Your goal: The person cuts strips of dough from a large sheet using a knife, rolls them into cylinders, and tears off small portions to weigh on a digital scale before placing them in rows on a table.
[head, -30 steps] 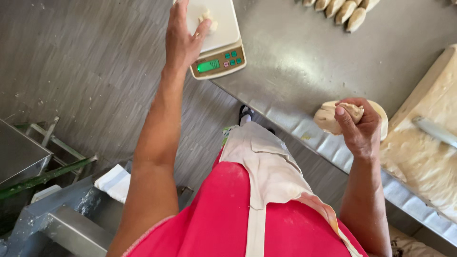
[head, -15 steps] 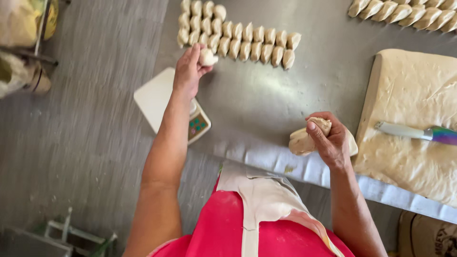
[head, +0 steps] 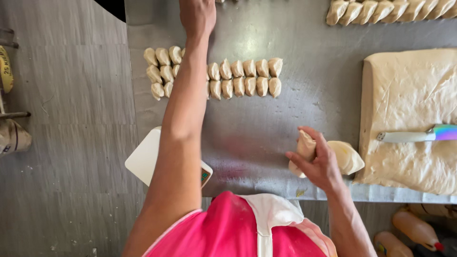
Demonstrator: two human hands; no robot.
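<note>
Near the table's [head: 285,28] front edge, the right hand's [head: 320,164] grip clasps an upright, slightly tilted dough piece [head: 304,147].

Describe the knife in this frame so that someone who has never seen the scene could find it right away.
Start at the big slab of dough on the right of the steel table. The knife lies flat across its lower part. It alone has a white blade and a rainbow-coloured handle running off the right edge.
</note>
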